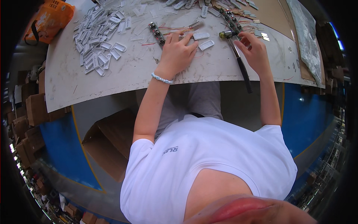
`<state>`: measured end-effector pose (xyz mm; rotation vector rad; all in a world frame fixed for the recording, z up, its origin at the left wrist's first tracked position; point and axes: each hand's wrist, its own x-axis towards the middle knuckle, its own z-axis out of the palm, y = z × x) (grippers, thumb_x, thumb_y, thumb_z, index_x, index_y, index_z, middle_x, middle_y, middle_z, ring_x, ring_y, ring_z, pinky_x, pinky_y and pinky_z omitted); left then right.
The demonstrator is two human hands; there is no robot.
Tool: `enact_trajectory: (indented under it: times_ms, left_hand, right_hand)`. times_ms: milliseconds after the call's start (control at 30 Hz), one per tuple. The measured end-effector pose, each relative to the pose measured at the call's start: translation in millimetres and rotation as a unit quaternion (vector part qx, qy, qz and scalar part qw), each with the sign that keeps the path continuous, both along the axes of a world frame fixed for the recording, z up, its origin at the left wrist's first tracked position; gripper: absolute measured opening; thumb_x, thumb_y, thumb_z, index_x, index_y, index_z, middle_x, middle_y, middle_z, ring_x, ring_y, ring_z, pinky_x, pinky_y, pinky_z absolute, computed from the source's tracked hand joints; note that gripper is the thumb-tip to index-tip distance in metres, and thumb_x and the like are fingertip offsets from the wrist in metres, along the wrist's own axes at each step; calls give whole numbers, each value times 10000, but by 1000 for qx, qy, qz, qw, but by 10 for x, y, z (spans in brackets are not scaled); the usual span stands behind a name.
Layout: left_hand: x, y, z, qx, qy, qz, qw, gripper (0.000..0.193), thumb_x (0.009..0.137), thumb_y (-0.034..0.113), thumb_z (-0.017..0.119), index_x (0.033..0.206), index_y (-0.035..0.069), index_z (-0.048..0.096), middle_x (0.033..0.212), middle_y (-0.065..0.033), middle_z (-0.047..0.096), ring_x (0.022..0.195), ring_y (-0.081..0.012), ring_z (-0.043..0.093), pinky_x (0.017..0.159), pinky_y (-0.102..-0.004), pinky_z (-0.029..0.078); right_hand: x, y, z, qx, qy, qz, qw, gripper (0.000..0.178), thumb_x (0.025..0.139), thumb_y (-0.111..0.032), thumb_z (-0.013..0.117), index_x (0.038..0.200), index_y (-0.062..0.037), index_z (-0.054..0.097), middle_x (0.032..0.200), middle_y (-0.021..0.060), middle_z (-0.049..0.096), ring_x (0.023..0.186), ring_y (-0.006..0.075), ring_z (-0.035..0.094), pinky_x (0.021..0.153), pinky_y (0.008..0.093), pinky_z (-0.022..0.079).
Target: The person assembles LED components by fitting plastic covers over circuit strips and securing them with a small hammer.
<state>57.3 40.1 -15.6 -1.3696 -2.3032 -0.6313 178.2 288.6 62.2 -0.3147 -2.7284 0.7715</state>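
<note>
My left hand [176,54], with a pale blue bead bracelet [162,78] at its wrist, lies over the table with fingers spread. Its fingertips are by thin red and orange wires [175,28] and two white plastic shells [201,36]. Left of it lies a dark strip of small circuit boards [156,33]. My right hand [255,52] has its fingers bent, thumb and forefinger apart, and nothing visible between them. It is beside a second strip of circuit boards [232,20] and a hammer [241,63], whose black handle reaches over the table's near edge.
A large heap of white plastic shells [99,41] covers the table's left side. An orange bag [50,20] is at the far left. Cardboard [274,15] and a clear plastic bag [306,37] lie at right. Below the table is an open cardboard box [110,140].
</note>
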Motion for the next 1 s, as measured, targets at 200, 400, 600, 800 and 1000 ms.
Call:
enact_trajectory:
  times_ms: [200, 400, 600, 800, 1000]
  left_hand:
    - [-22, 25, -5, -4, 4, -8, 1000, 222, 904, 263, 669, 1083, 176, 766, 1271, -31, 668, 1176, -280, 533, 1000, -453, 426]
    - [-7, 20, 11, -16, 15, 0, 1000, 227, 907, 264, 664, 1091, 181, 768, 1283, -26, 665, 1218, -277, 507, 1056, -452, 373]
    - [0, -5, 19, -26, 2, 8, 1000, 227, 914, 273, 655, 1095, 198, 769, 1293, -21, 661, 1268, -281, 474, 1099, -466, 317]
    - [2, 16, 26, -23, 0, 6, 1000, 226, 908, 264, 654, 1094, 205, 768, 1297, -25, 657, 1270, -282, 477, 1104, -467, 308]
    - [-26, 4, 36, -7, 5, 5, 1000, 206, 906, 259, 659, 1072, 200, 765, 1265, -20, 666, 1242, -272, 500, 1105, -466, 308]
  right_hand:
    - [592, 214, -366, -153, -149, -4, 977, 406, 856, -193, 765, 1198, -15, 636, 820, 63, 650, 713, 170, 626, 670, 318, 513]
    - [695, -66, -134, -564, -173, -71, 804, 337, 966, -167, 659, 1262, -8, 633, 811, 23, 626, 611, 100, 553, 551, 251, 456]
    - [517, -374, -72, -181, -71, -24, 981, 362, 1004, -178, 611, 1326, -14, 596, 709, 94, 602, 590, 162, 573, 561, 320, 465]
    - [259, -489, -246, 25, 42, 66, 997, 345, 977, -153, 625, 1307, -53, 611, 766, 193, 636, 679, 360, 632, 641, 438, 491]
    - [359, -411, -307, 69, 0, 35, 997, 330, 963, -157, 633, 1287, -91, 627, 777, 209, 644, 702, 407, 622, 666, 461, 489]
